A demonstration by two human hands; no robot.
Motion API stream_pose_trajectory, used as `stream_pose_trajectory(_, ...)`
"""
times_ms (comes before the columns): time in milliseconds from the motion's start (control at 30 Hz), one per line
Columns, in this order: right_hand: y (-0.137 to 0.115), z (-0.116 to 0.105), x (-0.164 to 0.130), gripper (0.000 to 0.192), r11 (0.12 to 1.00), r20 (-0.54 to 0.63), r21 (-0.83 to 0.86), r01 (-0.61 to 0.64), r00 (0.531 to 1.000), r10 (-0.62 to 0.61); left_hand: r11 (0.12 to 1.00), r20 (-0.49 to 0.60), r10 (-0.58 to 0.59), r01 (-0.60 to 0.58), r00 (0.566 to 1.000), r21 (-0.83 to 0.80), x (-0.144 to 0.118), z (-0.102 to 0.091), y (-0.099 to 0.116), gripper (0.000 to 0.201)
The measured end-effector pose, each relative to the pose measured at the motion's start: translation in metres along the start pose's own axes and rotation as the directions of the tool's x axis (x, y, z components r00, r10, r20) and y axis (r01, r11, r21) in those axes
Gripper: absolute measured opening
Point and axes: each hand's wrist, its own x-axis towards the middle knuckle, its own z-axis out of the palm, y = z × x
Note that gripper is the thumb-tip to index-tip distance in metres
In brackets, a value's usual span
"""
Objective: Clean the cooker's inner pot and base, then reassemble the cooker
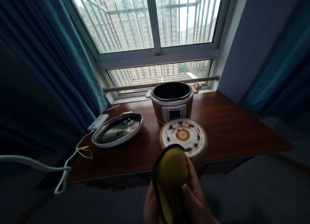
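Head view shows our long brown wooden table (232,127) with the round brown cooker (172,103), its shiny lid (118,128) off. Nearer stands the stained upturned pot (183,137), not wiped yet. Both our hands, left hand (150,204) and right hand (197,193), grip the yellow cloth (170,175).

two bare hands at the bottom edge, left hand (150,203), right hand (197,198), no gloves, no rings showing, sleeves out of view

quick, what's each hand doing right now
Left hand: closed on the folded yellow cloth with dark edging.
Right hand: closed on the same cloth, fingers wrapped round it.
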Motion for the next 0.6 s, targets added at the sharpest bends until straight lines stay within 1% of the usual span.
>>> stream_pose_trajectory(67, 0.0, 0.0, -0.001, 0.053, 0.965, 0.0, 0.18, -0.191, 0.981, 0.194, 0.986, 0.14, 0.117, -0.132, 0.983, 0.106, -0.007, 0.024, 0.01, 0.053)
stream_pose_trajectory(100, -0.001, -0.005, -0.001, 0.047, 0.938, -0.02, 0.234, -0.256, 0.963, 0.268, 0.963, 0.193, 0.19, -0.221, 0.963, 0.154, -0.01, 0.034, 0.016, 0.052)
stream_pose_trajectory(133, -0.002, -0.012, -0.001, 0.043, 0.921, -0.061, 0.262, -0.287, 0.948, 0.313, 0.931, 0.241, 0.262, -0.311, 0.934, 0.191, -0.01, 0.041, 0.021, 0.049)
stream_pose_trajectory(167, -0.003, -0.021, -0.001, 0.04, 0.923, -0.133, 0.262, -0.282, 0.937, 0.324, 0.893, 0.277, 0.33, -0.394, 0.902, 0.219, -0.009, 0.045, 0.026, 0.046)
stream_pose_trajectory(200, -0.004, -0.03, -0.001, 0.037, 0.941, -0.228, 0.225, -0.253, 0.925, 0.304, 0.85, 0.301, 0.39, -0.466, 0.87, 0.245, -0.006, 0.045, 0.031, 0.042)
stream_pose_trajectory(233, -0.005, -0.04, 0.0, 0.037, 0.966, -0.335, 0.145, -0.216, 0.907, 0.253, 0.811, 0.302, 0.438, -0.517, 0.847, 0.273, 0.0, 0.044, 0.034, 0.038)
stream_pose_trajectory(267, -0.006, -0.048, 0.002, 0.038, 0.984, -0.438, 0.02, -0.178, 0.883, 0.168, 0.783, 0.275, 0.474, -0.543, 0.837, 0.304, 0.009, 0.041, 0.037, 0.036)
stream_pose_trajectory(300, -0.006, -0.054, 0.006, 0.04, 0.98, -0.509, -0.145, -0.136, 0.86, 0.044, 0.769, 0.226, 0.497, -0.546, 0.838, 0.334, 0.021, 0.037, 0.039, 0.034)
stream_pose_trajectory(333, -0.005, -0.058, 0.01, 0.043, 0.938, -0.532, -0.335, -0.09, 0.84, -0.109, 0.774, 0.154, 0.503, -0.523, 0.85, 0.357, 0.035, 0.034, 0.04, 0.035)
stream_pose_trajectory(367, -0.003, -0.059, 0.016, 0.044, 0.852, -0.497, -0.522, -0.039, 0.826, -0.267, 0.798, 0.085, 0.488, -0.484, 0.869, 0.359, 0.05, 0.031, 0.039, 0.037)
stream_pose_trajectory(400, 0.0, -0.059, 0.022, 0.045, 0.732, -0.418, -0.681, 0.017, 0.811, -0.408, 0.83, 0.034, 0.457, -0.44, 0.889, 0.344, 0.066, 0.029, 0.038, 0.041)
stream_pose_trajectory(433, 0.003, -0.057, 0.027, 0.045, 0.599, -0.323, -0.798, 0.065, 0.793, -0.517, 0.86, 0.006, 0.413, -0.392, 0.911, 0.327, 0.082, 0.028, 0.035, 0.046)
stream_pose_trajectory(467, 0.008, -0.054, 0.031, 0.046, 0.481, -0.241, -0.872, 0.096, 0.77, -0.591, 0.886, 0.001, 0.36, -0.342, 0.933, 0.314, 0.096, 0.028, 0.032, 0.052)
stream_pose_trajectory(500, 0.013, -0.05, 0.034, 0.048, 0.392, -0.19, -0.914, 0.105, 0.742, -0.643, 0.908, 0.006, 0.307, -0.295, 0.952, 0.299, 0.109, 0.029, 0.028, 0.056)
stream_pose_trajectory(533, 0.018, -0.047, 0.035, 0.049, 0.335, -0.168, -0.937, 0.099, 0.714, -0.68, 0.925, 0.019, 0.259, -0.254, 0.966, 0.282, 0.118, 0.03, 0.024, 0.06)
stream_pose_trajectory(567, 0.023, -0.045, 0.035, 0.048, 0.302, -0.158, -0.949, 0.09, 0.694, -0.702, 0.937, 0.032, 0.224, -0.224, 0.974, 0.269, 0.125, 0.031, 0.02, 0.062)
stream_pose_trajectory(600, 0.028, -0.043, 0.033, 0.047, 0.287, -0.148, -0.954, 0.09, 0.689, -0.71, 0.943, 0.039, 0.204, -0.208, 0.978, 0.26, 0.13, 0.033, 0.017, 0.063)
